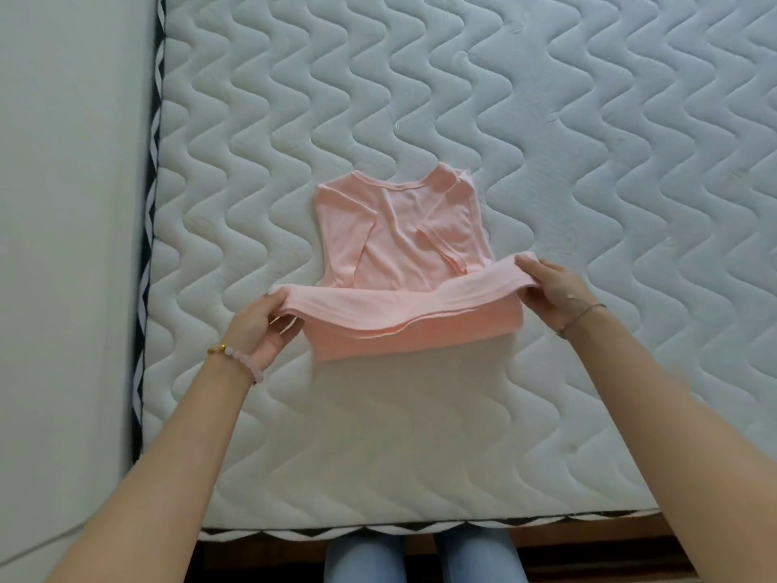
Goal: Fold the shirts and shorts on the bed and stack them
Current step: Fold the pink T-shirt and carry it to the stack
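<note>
A pink shirt [399, 229] lies in the middle of the white quilted mattress [546, 140], collar pointing away from me, both sleeves folded in over its back. Its lower part is lifted off the bed and stretched between my hands. My left hand [260, 330] pinches the bottom left corner of the shirt. My right hand [551, 288] pinches the bottom right corner. The raised hem hangs above the shirt's middle, with the underside showing darker pink below it. No shorts or other shirts are in view.
The mattress's left edge with black-and-white piping [147, 246] runs beside a pale wall or panel [63, 204]. The near edge [378, 530] is just above my knees in blue jeans [420, 557].
</note>
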A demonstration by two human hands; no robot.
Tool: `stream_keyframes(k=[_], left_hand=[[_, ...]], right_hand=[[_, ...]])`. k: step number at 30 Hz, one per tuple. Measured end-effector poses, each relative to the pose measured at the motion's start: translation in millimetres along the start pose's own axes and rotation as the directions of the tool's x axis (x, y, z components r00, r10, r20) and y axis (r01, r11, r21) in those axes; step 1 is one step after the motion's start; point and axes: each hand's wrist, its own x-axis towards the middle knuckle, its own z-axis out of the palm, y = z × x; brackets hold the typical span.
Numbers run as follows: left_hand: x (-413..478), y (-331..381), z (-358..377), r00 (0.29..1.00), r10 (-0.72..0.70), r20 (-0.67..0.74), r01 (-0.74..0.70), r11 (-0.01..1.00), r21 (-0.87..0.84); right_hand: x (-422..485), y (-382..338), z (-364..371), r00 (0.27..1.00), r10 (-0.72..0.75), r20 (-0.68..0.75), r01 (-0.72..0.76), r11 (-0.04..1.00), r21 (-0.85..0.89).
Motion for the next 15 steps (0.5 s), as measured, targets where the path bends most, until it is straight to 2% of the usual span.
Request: stream_keyframes(k=[4, 6, 8, 11, 15], left_hand=[[50.8, 35.8, 29.2, 0.999, -0.032, -0.034, 0.028, 0.992, -0.127], [73.4, 55.3, 47.0, 0.998, -0.006, -0.059, -0.005, 0.984, -0.177], [92.2, 70.1, 60.9, 0.998, 0.042, -0.035, -0.048, 0.981, -0.187], [114.0, 72.7, 68.4, 0.999, 0.049, -0.007, -0.05, 0.995, -0.088], [127.2, 50.3, 64.0, 0.983, 0.099, -0.157, -0.08, 0.989, 0.123]], right_hand=[[49.6, -33.7, 31.8, 0.995, 0.006, -0.097, -0.005, 1.0, 0.008], [71.6, -51.4, 49.1, 0.993, -0.01, -0.121, 0.016, 0.999, 0.045], [88.0, -63.9, 63.3, 0.997, -0.004, -0.083, 0.01, 0.997, 0.075], [103.1, -66.8, 71.8, 1.0, 0.026, 0.005, -0.026, 1.0, -0.014], [114.0, -56.1, 64.8, 0.999, -0.017, -0.048, 0.01, 0.988, -0.152]])
